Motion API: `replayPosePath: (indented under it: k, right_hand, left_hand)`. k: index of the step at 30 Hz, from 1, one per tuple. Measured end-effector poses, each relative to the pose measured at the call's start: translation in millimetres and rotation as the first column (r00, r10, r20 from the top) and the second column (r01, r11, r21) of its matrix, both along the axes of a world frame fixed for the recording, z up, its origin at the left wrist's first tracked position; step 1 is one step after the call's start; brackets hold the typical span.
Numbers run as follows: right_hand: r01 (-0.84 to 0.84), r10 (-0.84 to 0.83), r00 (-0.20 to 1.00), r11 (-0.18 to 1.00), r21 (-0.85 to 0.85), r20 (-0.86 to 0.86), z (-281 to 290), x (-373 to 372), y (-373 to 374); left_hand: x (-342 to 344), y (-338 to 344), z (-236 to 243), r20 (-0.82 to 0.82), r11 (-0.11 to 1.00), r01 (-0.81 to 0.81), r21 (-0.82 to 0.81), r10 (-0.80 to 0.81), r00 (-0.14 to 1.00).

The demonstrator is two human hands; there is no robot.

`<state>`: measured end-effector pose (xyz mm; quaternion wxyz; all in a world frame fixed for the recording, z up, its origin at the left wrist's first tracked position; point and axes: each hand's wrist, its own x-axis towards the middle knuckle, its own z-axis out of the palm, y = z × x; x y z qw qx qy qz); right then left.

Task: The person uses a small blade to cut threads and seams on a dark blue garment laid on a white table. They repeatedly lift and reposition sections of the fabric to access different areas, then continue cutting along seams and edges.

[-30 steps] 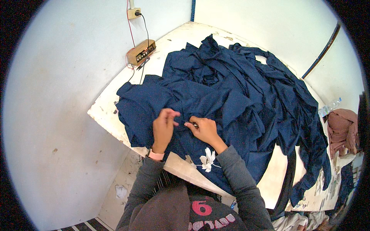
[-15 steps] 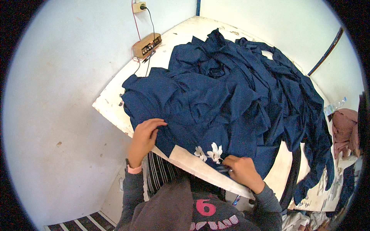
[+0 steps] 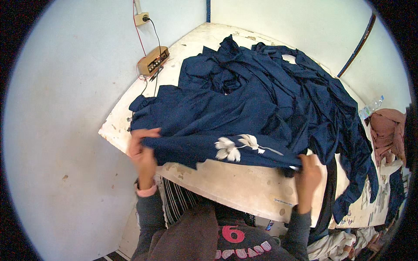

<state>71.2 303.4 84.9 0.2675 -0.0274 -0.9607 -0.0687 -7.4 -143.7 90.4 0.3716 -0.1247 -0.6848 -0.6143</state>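
A large heap of navy blue fabric (image 3: 244, 108) lies crumpled over the white table (image 3: 226, 187). Along its near side, a strip with a white flower motif (image 3: 228, 149) is stretched between my two hands. My left hand (image 3: 143, 152) is closed around the strip's left end, slightly blurred. At the right end, my right hand (image 3: 308, 176) pinches the edge; its fingertips are partly hidden by the cloth. The near fabric edge hangs just above or rests on the tabletop; I cannot tell which.
A small wooden box with knobs and wires (image 3: 153, 61) stands at the back left, below a wall socket (image 3: 141, 18). A plastic bottle (image 3: 372, 106) and brown cloth (image 3: 387, 132) lie on the right. A dark strip (image 3: 327, 195) hangs over the front edge.
Both hands have moved apart, the right one farther right and up. The near fabric edge has been pulled straight, bringing the flower motif fully into view. The camera view has shifted slightly.
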Motion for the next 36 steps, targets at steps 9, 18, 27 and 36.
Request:
replayPosePath:
  k: [9,18,27,36]
  right_hand:
    - [-0.415,0.025,0.631,0.855,-0.310,-0.775,120.2,10.1,93.7]
    - [-0.384,0.478,0.879,0.709,-0.591,0.002,65.1,-69.7,-66.0]
    - [-0.643,0.803,0.464,0.596,-0.481,0.374,-45.9,24.2,-153.3]
    - [-0.006,0.660,0.736,-0.219,-0.976,-0.153,5.1,12.4,-94.3]
  left_hand:
    - [30.2,-46.6,70.5,-0.154,0.947,-0.153,-0.282,0.112,0.982]
    - [-23.7,-10.3,11.4,0.260,0.852,-0.054,-0.520,0.218,0.941]
    - [-19.0,-13.5,11.0,0.432,0.937,0.070,-0.343,0.091,0.897]
    - [-11.8,-14.7,11.7,0.345,0.924,0.381,-0.030,-0.348,0.872]
